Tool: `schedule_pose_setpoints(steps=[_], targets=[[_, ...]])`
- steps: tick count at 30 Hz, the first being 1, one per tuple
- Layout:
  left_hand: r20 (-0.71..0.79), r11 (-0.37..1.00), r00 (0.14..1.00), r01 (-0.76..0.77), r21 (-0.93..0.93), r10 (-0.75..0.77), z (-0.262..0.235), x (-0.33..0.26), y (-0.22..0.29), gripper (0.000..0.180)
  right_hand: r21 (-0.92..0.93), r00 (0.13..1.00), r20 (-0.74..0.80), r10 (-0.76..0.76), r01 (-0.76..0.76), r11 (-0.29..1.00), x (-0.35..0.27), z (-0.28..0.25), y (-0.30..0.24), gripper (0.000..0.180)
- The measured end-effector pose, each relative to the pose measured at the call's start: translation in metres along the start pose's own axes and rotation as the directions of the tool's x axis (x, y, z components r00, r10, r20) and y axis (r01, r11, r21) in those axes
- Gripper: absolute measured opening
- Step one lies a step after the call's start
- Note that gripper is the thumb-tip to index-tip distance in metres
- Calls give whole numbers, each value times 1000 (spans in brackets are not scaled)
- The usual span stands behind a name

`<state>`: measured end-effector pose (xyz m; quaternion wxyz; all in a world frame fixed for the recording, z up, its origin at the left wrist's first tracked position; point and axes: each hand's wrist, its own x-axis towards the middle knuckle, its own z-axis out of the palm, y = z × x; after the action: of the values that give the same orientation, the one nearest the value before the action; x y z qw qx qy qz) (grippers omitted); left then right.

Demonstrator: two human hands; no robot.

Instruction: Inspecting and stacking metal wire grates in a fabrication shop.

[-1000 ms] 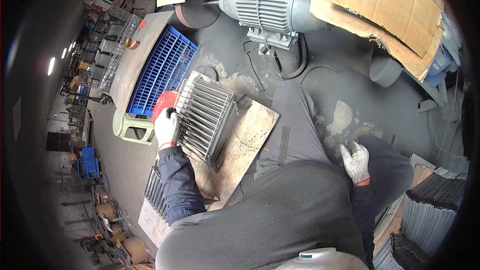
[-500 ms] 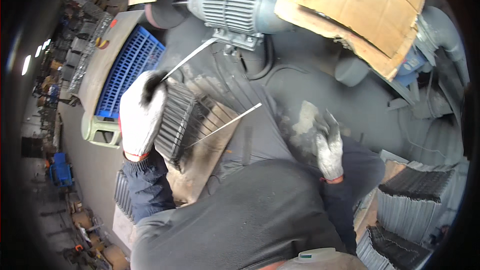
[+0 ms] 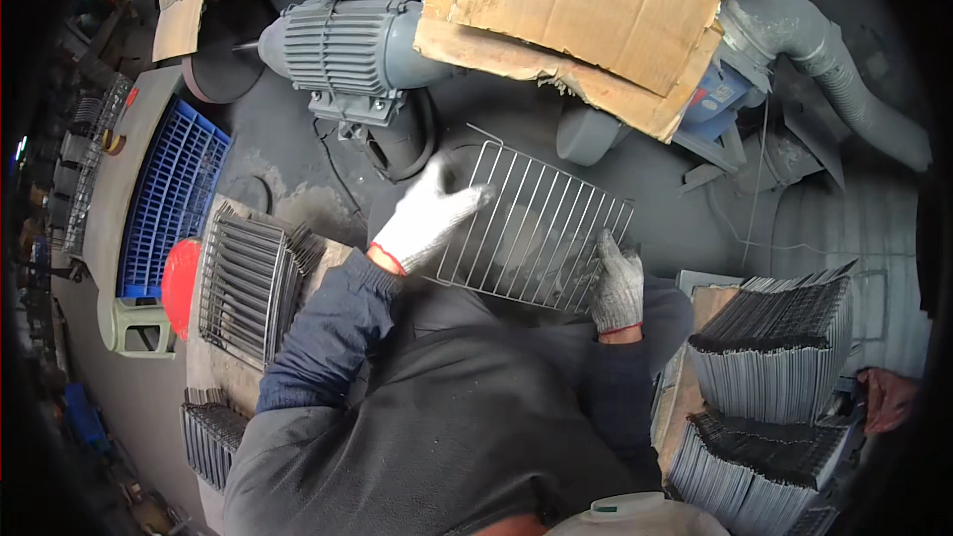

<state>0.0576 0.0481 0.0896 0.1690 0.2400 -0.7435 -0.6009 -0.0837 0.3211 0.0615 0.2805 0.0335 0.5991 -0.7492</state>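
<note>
A wire rack (image 3: 541, 228) of thin parallel metal bars is held slanted above my lap. My right hand (image 3: 618, 288), in a grey-white knit glove, is closed on its right edge near the lower corner. At the rack's left edge is my left hand (image 3: 427, 218), in a white glove. Its thumb side reaches over the outer bars while the other fingers, partly blurred, stand apart from it. To the left, a stack of similar dark wire racks (image 3: 241, 283) leans on a board (image 3: 223, 377).
Ahead stands a grey electric motor (image 3: 338, 45), with cardboard sheets (image 3: 586, 10) to its right. Stacks of racks (image 3: 764, 367) are at the right, another rack stack (image 3: 213, 432) at lower left. A blue plastic crate (image 3: 174, 199) and a red round object (image 3: 181, 288) are at the left.
My left hand has moved from the left stack toward the middle. One rack is now before me, and my right hand, earlier free, has closed on it. The view has shifted.
</note>
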Motion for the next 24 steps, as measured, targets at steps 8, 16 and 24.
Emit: schedule_pose_setpoints(steps=[8, 16, 24], targets=[[272, 887, 931, 327, -327, -243, 68, 26, -37, 26, -73, 1000, -15, 16, -17, 997, 16, -41, -22, 22], [348, 860, 892, 402, -315, -289, 87, 51, -19, 29, -161, 996, -88, -3, -11, 987, 42, -60, -34, 20], [313, 730, 869, 493, -473, -384, 10, 47, -68, 29, -180, 999, -27, 43, -47, 983, 76, 16, 20, 29]])
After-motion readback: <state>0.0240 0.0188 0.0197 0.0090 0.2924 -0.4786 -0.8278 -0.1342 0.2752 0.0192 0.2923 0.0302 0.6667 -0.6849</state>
